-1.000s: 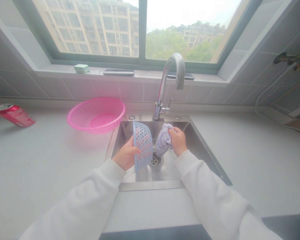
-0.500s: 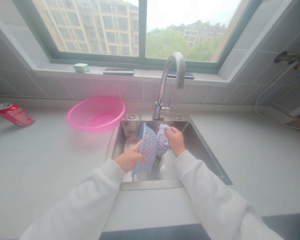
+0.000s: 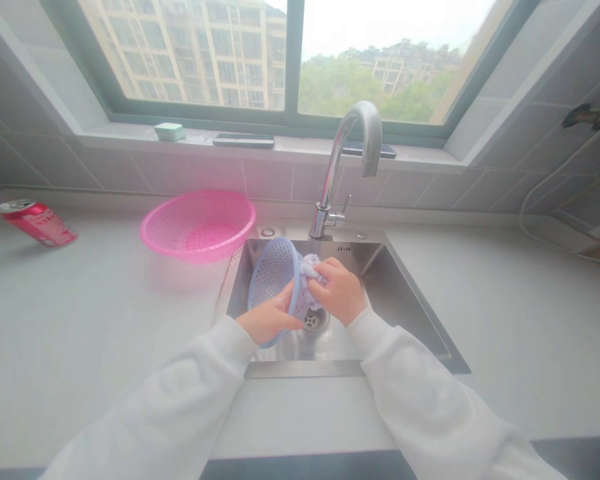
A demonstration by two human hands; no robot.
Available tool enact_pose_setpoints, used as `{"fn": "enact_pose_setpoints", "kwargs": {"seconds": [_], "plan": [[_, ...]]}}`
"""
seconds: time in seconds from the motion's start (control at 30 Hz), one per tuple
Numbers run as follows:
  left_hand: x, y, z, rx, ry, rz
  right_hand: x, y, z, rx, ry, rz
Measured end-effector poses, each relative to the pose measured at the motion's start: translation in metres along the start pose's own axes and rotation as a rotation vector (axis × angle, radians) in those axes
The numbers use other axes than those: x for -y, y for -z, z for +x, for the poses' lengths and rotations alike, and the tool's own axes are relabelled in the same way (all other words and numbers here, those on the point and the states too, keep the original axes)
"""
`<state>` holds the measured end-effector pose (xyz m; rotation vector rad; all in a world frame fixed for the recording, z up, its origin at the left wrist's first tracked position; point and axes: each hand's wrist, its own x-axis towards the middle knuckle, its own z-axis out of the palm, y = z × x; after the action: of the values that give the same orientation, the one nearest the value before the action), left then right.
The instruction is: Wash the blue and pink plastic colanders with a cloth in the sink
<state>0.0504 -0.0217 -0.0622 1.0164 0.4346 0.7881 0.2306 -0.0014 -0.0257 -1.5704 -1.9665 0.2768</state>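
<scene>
Tilted on its side over the sink (image 3: 420,313) is a light blue plastic colander (image 3: 273,273), its open mouth facing left. My left hand (image 3: 273,317) is closed on its lower rim, thumb toward the inside. My right hand (image 3: 341,290) grips a crumpled pale lilac cloth (image 3: 310,270) and presses it against the colander's outer wall. Part of that wall is hidden behind the cloth and fingers. Below the hands, the drain (image 3: 314,320) shows in the sink floor.
A pink plastic basket (image 3: 200,250) stands left of the sink, and a red can (image 3: 40,223) leans farther left. Behind the sink rises a chrome faucet (image 3: 335,147). A green box-like item (image 3: 169,132) and a dark flat object (image 3: 243,141) lie on the windowsill.
The colander has turned so that its inside now shows. My right hand has brought the cloth left and onto the outer wall. The whole view has shifted slightly.
</scene>
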Motion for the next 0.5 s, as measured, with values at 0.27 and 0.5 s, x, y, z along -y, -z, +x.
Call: {"fn": "enact_pose_setpoints", "kwargs": {"seconds": [0.27,0.5], "plan": [[-0.006,0.008,0.0,-0.156,0.019,-0.064,0.017,-0.002,-0.014,0.248,0.191,-0.261],[-0.015,0.004,-0.001,-0.274,-0.023,-0.097,0.024,-0.007,-0.029,0.43,0.275,-0.292]]}}
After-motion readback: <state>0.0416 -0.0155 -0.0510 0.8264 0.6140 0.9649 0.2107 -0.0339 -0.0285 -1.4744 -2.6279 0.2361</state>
